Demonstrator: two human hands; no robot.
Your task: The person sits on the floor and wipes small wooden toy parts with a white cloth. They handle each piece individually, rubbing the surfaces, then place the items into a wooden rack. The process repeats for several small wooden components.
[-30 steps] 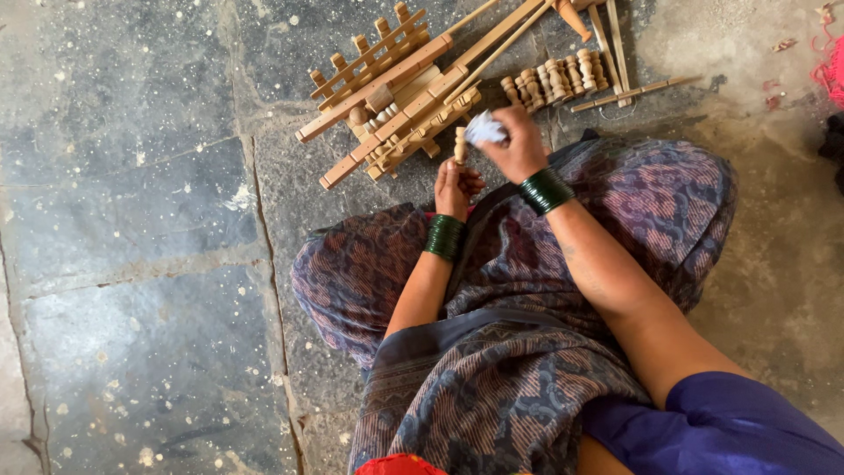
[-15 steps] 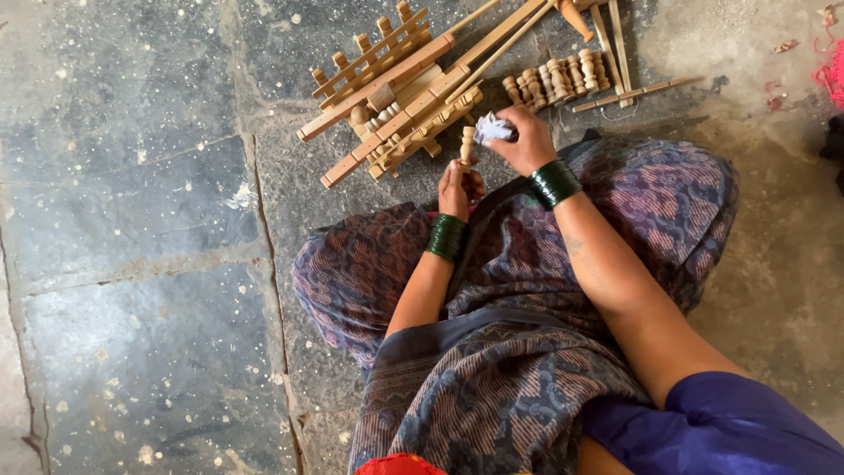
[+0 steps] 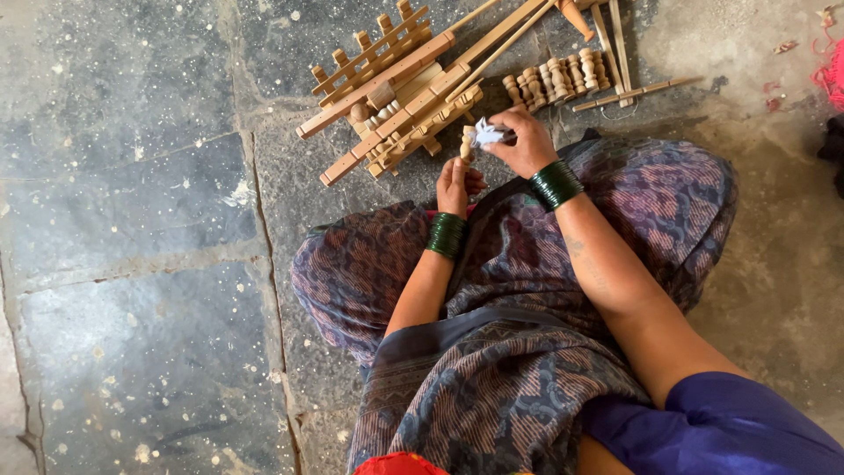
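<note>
Rough grey stone floor [image 3: 132,220] slabs, speckled pale, carry a heap of slatted wooden frames [image 3: 396,84] and a row of lathe-turned spindles [image 3: 554,77]. Above a patterned cloth lap, the left hand [image 3: 454,183] grips one small turned wooden spindle [image 3: 467,142] upright, while the right hand [image 3: 526,141] pinches crumpled white paper [image 3: 486,134] against its top.
</note>
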